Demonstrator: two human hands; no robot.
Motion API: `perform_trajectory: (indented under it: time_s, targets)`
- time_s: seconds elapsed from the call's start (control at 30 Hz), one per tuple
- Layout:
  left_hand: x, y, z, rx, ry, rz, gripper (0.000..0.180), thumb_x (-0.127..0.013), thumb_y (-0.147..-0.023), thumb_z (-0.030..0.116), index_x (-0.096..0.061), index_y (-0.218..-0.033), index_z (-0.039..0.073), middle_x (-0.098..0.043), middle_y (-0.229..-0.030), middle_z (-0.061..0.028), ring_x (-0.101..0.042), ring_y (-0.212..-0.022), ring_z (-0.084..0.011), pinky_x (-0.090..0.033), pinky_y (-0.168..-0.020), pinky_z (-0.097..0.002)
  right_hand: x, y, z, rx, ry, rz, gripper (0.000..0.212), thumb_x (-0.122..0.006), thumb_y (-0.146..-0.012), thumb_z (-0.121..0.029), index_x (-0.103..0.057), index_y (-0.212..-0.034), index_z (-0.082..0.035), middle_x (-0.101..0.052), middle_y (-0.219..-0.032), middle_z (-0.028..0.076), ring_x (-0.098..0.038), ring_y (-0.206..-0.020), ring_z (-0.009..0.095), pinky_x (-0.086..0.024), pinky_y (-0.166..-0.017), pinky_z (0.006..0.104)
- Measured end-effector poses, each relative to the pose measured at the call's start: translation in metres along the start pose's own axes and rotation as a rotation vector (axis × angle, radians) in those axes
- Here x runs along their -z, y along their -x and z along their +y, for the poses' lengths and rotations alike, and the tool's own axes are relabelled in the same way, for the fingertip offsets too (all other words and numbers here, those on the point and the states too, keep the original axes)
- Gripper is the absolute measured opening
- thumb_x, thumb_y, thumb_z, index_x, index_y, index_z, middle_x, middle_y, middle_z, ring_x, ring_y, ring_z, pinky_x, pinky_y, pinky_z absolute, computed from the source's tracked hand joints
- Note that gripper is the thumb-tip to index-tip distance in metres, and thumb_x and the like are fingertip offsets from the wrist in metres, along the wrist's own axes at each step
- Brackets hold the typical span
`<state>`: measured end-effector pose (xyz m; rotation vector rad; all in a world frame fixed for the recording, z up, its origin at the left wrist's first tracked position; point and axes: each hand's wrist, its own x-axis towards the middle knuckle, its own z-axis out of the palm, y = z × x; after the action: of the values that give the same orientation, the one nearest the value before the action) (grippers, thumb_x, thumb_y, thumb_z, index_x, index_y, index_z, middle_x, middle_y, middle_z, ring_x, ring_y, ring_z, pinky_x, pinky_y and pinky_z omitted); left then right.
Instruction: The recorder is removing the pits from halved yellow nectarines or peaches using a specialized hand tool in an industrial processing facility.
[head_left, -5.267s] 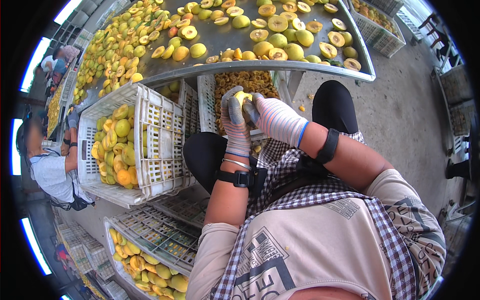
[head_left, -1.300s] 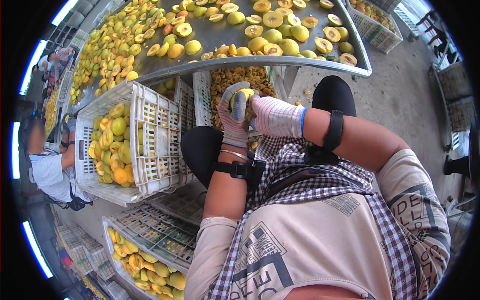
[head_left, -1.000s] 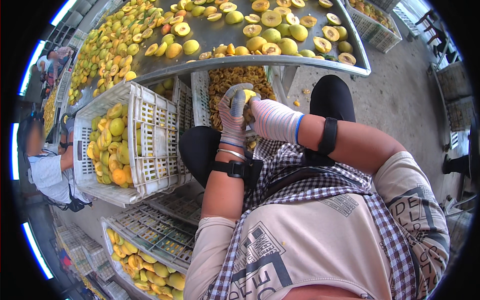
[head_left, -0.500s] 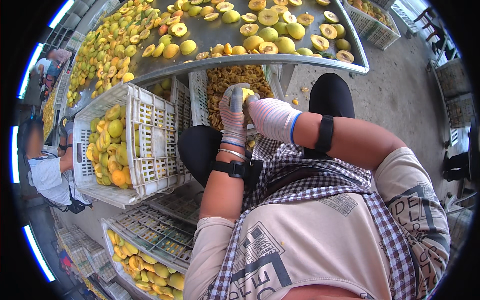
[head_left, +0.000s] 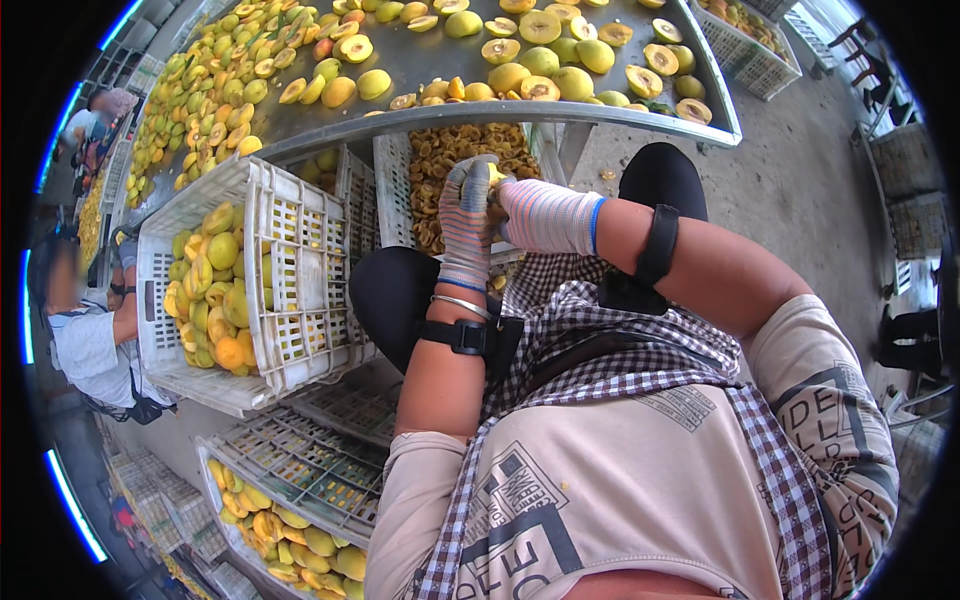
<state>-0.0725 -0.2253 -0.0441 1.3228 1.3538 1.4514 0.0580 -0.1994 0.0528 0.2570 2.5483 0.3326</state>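
Both hands are gloved and meet in front of me, above a crate [head_left: 393, 190] filled with brownish-orange peach scraps [head_left: 455, 150]. My left hand [head_left: 466, 215], in a grey-and-striped glove, is closed around a yellow peach piece [head_left: 495, 175], of which only a small part shows between the fingers. Against that piece presses my right hand [head_left: 545, 215], in a pale striped glove. Its fingers are curled, and whatever they grip is hidden from this view.
A metal table [head_left: 420, 70] ahead carries many halved and whole yellow peaches [head_left: 540, 62]. At my left stands a tilted white crate [head_left: 300, 270] of peaches, with another crate [head_left: 300, 470] below it. A co-worker [head_left: 95, 340] sits beyond. Another crate [head_left: 750, 50] stands far right.
My hands stay together at the peach piece; the right wrist has shifted slightly and turned. The table and crates sit slightly differently in view as my head moves.
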Motion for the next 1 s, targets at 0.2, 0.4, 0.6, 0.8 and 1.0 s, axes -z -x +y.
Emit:
perform_trajectory:
  time_s: [0.2, 0.4, 0.6, 0.8, 1.0]
  targets:
    - [-0.003, 0.002, 0.034, 0.051, 0.360, -0.001, 0.032, -0.060, -0.087, 0.030, -0.059, -0.107, 0.005, -0.062, -0.102, -0.0091, -0.059, -0.092, -0.0194, -0.047, -0.084, -0.0321, 0.034, 0.023, 0.008, -0.611, -1.866, -0.125, 0.018, -0.062, -0.079, -0.025, -0.059, -0.083, -0.009, -0.058, -0.064, 0.005, -0.058, -0.054, 0.017, -0.044, -0.045, 0.0291]
    - [-0.009, 0.001, 0.040, 0.065, 0.460, -0.015, 0.027, -0.058, -0.088, 0.024, -0.059, -0.106, 0.004, -0.062, -0.099, -0.0093, -0.060, -0.089, -0.0182, -0.049, -0.081, -0.0303, 0.027, 0.019, 0.009, -0.062, -0.523, -0.166, 0.015, -0.062, -0.079, -0.024, -0.064, -0.088, -0.012, -0.062, -0.071, 0.001, -0.062, -0.066, 0.017, -0.049, -0.059, 0.0281]
    - [-0.006, 0.001, 0.012, 0.099, 0.392, -0.045, 0.023, -0.055, -0.087, 0.013, -0.059, -0.107, 0.002, -0.063, -0.100, -0.0083, -0.060, -0.090, -0.0173, -0.049, -0.082, -0.0301, -0.005, 0.005, 0.004, -0.292, -0.483, -0.044, 0.018, -0.058, -0.083, -0.020, -0.062, -0.099, -0.013, -0.063, -0.082, 0.000, -0.064, -0.079, 0.016, -0.050, -0.067, 0.0267]
    - [-0.004, 0.004, 0.032, 0.324, 0.488, -0.026, 0.024, -0.053, -0.088, 0.014, -0.059, -0.108, 0.003, -0.063, -0.099, -0.0083, -0.060, -0.089, -0.0155, -0.049, -0.081, -0.0297, 0.021, 0.019, 0.013, -0.369, -1.271, -0.233, 0.013, -0.061, -0.082, -0.021, -0.065, -0.092, -0.015, -0.063, -0.080, -0.004, -0.061, -0.072, 0.014, -0.048, -0.058, 0.0287]
    - [-0.007, 0.005, 0.057, 0.076, 0.222, -0.046, 0.029, -0.050, -0.092, 0.027, -0.061, -0.106, 0.004, -0.062, -0.099, -0.0082, -0.059, -0.086, -0.0157, -0.048, -0.079, -0.0298, -0.013, 0.013, 0.029, -0.242, -1.933, -0.234, 0.012, -0.059, -0.083, -0.023, -0.060, -0.080, -0.011, -0.055, -0.059, 0.002, -0.054, -0.050, 0.013, -0.041, -0.039, 0.0303]
